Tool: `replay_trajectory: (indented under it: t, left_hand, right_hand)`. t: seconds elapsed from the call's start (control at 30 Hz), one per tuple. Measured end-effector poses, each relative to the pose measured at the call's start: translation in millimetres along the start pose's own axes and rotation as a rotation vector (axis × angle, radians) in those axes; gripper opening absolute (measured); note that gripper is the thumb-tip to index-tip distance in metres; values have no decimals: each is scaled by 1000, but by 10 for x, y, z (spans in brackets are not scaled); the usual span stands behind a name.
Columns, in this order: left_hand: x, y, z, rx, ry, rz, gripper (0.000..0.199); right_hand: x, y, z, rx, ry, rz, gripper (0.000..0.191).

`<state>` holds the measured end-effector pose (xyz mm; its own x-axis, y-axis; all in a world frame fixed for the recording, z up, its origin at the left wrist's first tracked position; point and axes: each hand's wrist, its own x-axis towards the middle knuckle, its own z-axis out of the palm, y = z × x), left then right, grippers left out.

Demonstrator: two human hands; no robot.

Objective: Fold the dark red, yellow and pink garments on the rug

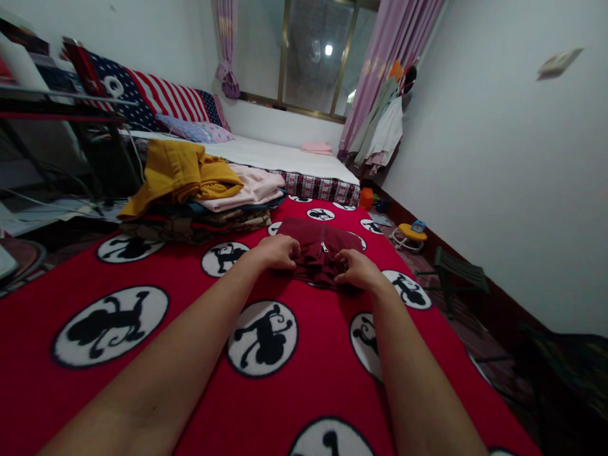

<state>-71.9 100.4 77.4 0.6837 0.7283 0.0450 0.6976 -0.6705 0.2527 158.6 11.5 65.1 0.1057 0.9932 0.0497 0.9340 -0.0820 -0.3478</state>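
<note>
A maroon garment with a zipper (316,235) lies folded and bunched on the red blanket (190,380) patterned with black monkeys in white circles. At its left near edge, my left hand (282,251) grips the cloth with curled fingers. My right hand (355,268) pinches the cloth at the right near edge. The zipper's silver pull shows between the two hands. To the left stands a stack of folded clothes (199,227), topped by a mustard-yellow garment (178,171) and a pale pink one (256,185).
Behind the blanket is a bed with a white sheet (280,149). A cluttered desk (57,114) stands at the left. On the right floor are a yellow stool (411,232) and a dark green folding stool (456,271) along the wall. Clothes (387,130) hang near the purple curtain.
</note>
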Motion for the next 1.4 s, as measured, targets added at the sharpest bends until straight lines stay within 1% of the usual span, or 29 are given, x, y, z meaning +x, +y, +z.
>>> replay_trajectory:
  t: [0.03,0.1,0.2,0.3,0.4,0.47,0.57,0.67,0.77,0.83,0.87,0.93,1.0,1.03,1.07,1.1,1.17,1.23,1.27,1.3,1.33,1.4]
  left_hand:
    - [6,-7,14,-2,9,1,34]
    - [25,-44,45,-37,36,14,41]
    - [42,-99,60,-110,67,44,43]
    - [18,-113,-3,-149,85,12,38]
    - [-26,-131,-107,-142,95,-42,35]
    - [-46,-161,-155,-109,70,-73,35]
    - [-51,-200,-164,-33,-23,-124,35]
    - [-54,-174,-156,40,-93,-148,34]
    - [-86,-58,-208,111,-106,-149,29]
    - [-115,59,-265,126,-86,-109,24]
    - [-127,123,-285,111,-65,-62,21]
    - [-131,242,-283,37,3,82,21]
    - [-102,319,-205,-65,78,251,26]
    - [-76,333,-140,-109,98,313,28]
    - [-44,328,-65,-147,102,338,29]
    - [-9,307,13,-180,83,325,27]
    - [60,230,145,-241,0,218,25]
    - [108,145,220,-306,-58,102,38]
    - [121,111,235,-327,-56,53,45]
    - [124,87,238,-329,-24,2,49]
    - [120,70,235,-310,43,-58,50]
    - [91,51,221,-208,226,-192,40]
  right_hand:
    - [-7,-12,-9,-31,-11,12,49]
    - [-19,-44,-22,-72,-29,30,41]
    - [-29,-96,-25,-126,-6,28,34]
    - [-33,-115,-36,-129,33,63,30]
    - [-42,-89,-88,-109,44,144,32]
    - [-55,-73,-132,-133,40,220,31]
    - [-84,-83,-169,-190,12,300,29]
    - [-111,-129,-169,-242,-6,304,28]
    - [-133,-191,-183,-277,-16,282,29]
    - [-145,-239,-209,-280,-5,253,27]
    - [-148,-265,-222,-274,8,227,26]
    - [-148,-312,-235,-235,44,135,24]
    - [-140,-335,-217,-168,60,14,23]
    - [-133,-333,-195,-140,51,-22,21]
    - [-125,-321,-166,-118,34,-27,17]
    - [-116,-300,-133,-100,13,-4,14]
    - [-95,-244,-68,-63,-15,83,16]
    - [-72,-190,-21,-18,0,141,20]
    - [-60,-170,-7,-4,23,154,21]
    - [-50,-156,0,-2,59,172,22]
    - [-40,-145,2,-11,105,198,22]
    - [-28,-125,-3,-41,213,269,25]
